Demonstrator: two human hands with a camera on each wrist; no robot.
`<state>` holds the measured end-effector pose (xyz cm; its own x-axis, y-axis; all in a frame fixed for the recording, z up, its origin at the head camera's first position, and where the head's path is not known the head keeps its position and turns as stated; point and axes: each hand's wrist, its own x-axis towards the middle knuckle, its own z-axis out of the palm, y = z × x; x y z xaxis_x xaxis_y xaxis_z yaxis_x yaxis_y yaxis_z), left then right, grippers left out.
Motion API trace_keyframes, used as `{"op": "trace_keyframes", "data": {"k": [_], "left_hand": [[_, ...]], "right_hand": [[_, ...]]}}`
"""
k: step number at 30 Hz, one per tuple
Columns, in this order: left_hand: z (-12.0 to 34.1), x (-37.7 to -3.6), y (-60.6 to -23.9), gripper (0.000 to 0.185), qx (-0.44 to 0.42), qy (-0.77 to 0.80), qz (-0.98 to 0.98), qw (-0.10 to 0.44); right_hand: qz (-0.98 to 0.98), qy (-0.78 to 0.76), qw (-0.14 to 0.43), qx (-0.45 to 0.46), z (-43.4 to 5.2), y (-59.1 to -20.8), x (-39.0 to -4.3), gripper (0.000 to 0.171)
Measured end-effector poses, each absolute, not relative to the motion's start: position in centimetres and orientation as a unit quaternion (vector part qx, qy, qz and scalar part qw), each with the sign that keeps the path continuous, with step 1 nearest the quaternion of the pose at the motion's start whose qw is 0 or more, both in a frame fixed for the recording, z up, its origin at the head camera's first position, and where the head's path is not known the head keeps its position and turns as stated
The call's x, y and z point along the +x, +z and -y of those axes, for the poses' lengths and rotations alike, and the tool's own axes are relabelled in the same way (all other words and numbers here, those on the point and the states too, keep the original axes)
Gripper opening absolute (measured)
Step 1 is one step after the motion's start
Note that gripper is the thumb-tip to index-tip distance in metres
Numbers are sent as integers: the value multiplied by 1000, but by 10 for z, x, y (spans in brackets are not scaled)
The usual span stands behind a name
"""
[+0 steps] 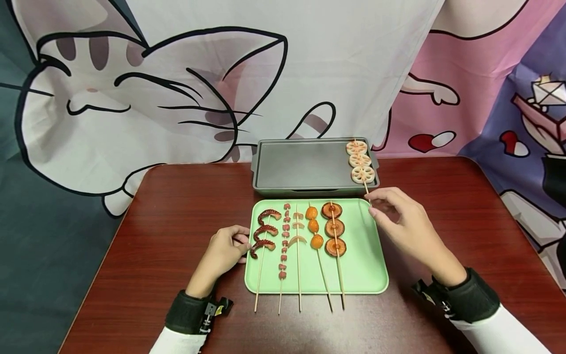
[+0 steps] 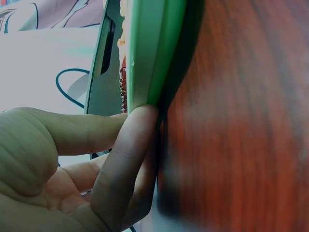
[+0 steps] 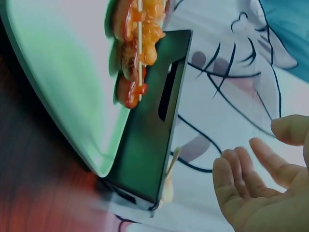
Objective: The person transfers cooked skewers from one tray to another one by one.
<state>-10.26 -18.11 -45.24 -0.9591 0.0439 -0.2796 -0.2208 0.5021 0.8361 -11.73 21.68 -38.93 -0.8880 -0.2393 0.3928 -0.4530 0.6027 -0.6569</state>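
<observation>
My left hand [image 1: 225,250] pinches the left rim of a light green tray [image 1: 366,260], as the left wrist view also shows at close range. On the tray lie several skewers: octopus tentacles [image 1: 266,230], small pink cubes [image 1: 285,227], pale curved slices [image 1: 297,240], orange balls [image 1: 313,226] and round brown mushroom-like slices [image 1: 334,228]. A lotus root skewer [image 1: 363,175] rests on the right end of a grey grill pan [image 1: 305,164], its stick pointing toward me. Beside that stick is my right hand [image 1: 404,223]; the right wrist view shows its fingers spread apart, holding nothing.
The pan stands just behind the tray, at the back of a reddish-brown wooden table [image 1: 177,211]. A printed cat curtain [image 1: 345,59] hangs directly behind. Several skewer sticks overhang the tray's front edge.
</observation>
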Motion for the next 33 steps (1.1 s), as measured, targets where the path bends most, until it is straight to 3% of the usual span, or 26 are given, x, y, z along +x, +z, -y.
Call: {"op": "trace_keyframes", "data": {"k": [13,20,25,33], "left_hand": [[180,-103,-452,32,-56,493,-859,131],[180,-103,-452,32,-56,492,-859,131],[179,-102,-451,32,-53,492,-859,129],[179,-101,-450,30,-51,498,-856,127]], "right_hand": [[766,636,-30,84,-241,-403,-143,41],[579,802,-136,53,-251,-416,-155,24],[442,872,-206,33,-255,-422,-159,30],[414,879,-236,-1,-251,-430,-161,29]]}}
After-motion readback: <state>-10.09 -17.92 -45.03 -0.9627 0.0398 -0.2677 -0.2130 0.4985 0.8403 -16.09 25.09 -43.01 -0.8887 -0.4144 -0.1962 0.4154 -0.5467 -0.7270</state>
